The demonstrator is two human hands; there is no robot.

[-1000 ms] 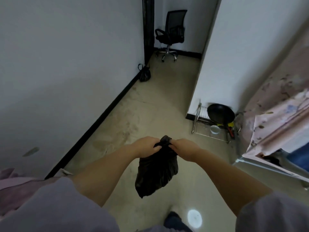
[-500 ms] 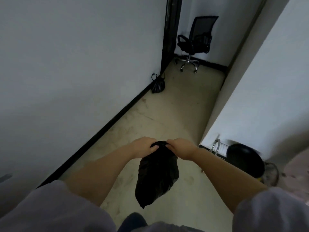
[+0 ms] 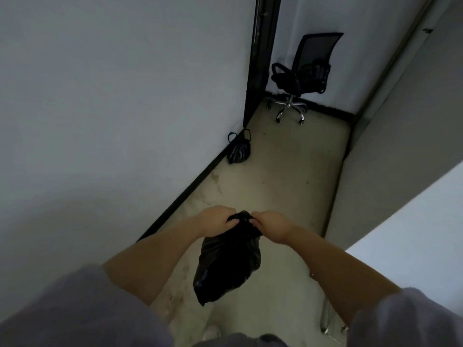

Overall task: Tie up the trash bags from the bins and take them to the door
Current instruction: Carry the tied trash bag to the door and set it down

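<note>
Both your hands pinch the gathered neck of the black trash bag (image 3: 228, 264): your left hand (image 3: 216, 220) has fingers curled onto the bag top from the 9 o'clock side, your right hand (image 3: 271, 227) curled onto it from the 3 o'clock side, knuckles nearly touching over the bunched plastic. Bag hangs off the floor below your hands, body sagging toward 6 o'clock, slightly tilted, bottom corner pointing down-left. Whether a knot is formed I cannot tell, the neck is hidden under your fingers.

Second black bag (image 3: 238, 151) sits on the floor at 12 o'clock from your hands, well apart, against the black baseboard (image 3: 190, 189) of the left wall, handle loops standing up, just beside the foot of the dark door frame (image 3: 261, 58). Black mesh office chair (image 3: 304, 76) stands farther at 1 o'clock in the corner, chrome star base on the beige floor (image 3: 288, 176). White partition wall (image 3: 400, 146) runs along 3 o'clock. Chrome rack leg (image 3: 325, 319) shows at 5 o'clock. Grey sleeves (image 3: 75, 311) fill the bottom corners.
</note>
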